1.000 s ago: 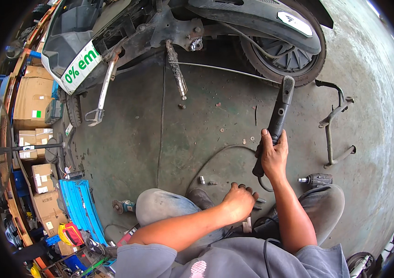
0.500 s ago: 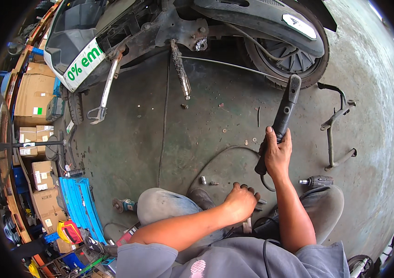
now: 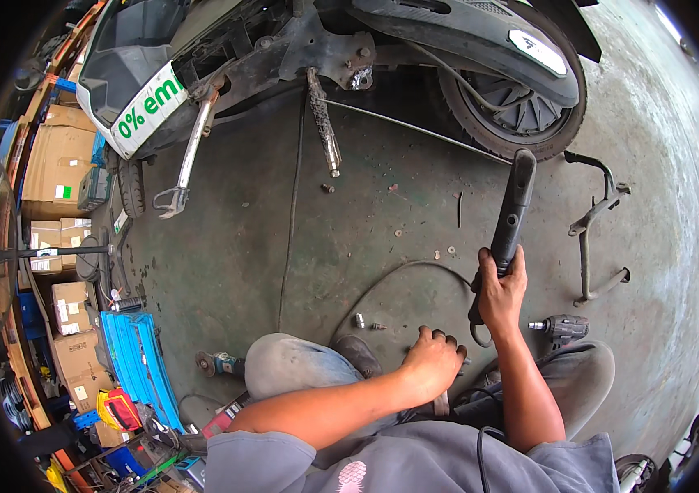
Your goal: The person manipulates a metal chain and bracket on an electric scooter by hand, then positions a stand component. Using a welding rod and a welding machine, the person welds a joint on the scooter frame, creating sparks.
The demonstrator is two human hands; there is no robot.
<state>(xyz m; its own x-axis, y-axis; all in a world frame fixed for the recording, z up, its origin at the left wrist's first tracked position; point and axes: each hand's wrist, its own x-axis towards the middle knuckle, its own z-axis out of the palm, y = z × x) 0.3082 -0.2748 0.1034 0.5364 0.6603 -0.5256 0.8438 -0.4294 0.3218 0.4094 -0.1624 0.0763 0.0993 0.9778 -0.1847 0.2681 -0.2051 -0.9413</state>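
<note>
My right hand (image 3: 503, 296) is wrapped round the black handle of a welding electrode holder (image 3: 515, 205), which stands tilted up and away from me. From its far end a thin welding rod (image 3: 423, 128) runs left to a rough, rusty metal bar (image 3: 324, 123) under the scooter frame (image 3: 317, 51). A cable leaves the holder's lower end. My left hand (image 3: 434, 361) is closed low between my knees, fingers curled. A tan, wood-like piece (image 3: 441, 403) shows just below it; what the fingers grip is hidden.
Beyond me stands the scooter's rear wheel (image 3: 522, 115), with its kickstand (image 3: 193, 156) leftward. A bent tubular stand (image 3: 586, 238) and an impact wrench (image 3: 563, 328) lie right. Left are an angle grinder (image 3: 220, 364), blue panels (image 3: 137, 361) and cardboard boxes (image 3: 58, 168). Sockets (image 3: 359, 320) lie near my foot.
My right hand and the electrode holder have come slightly nearer to me, and the rod slants more steeply. My left hand stays closed in nearly the same place.
</note>
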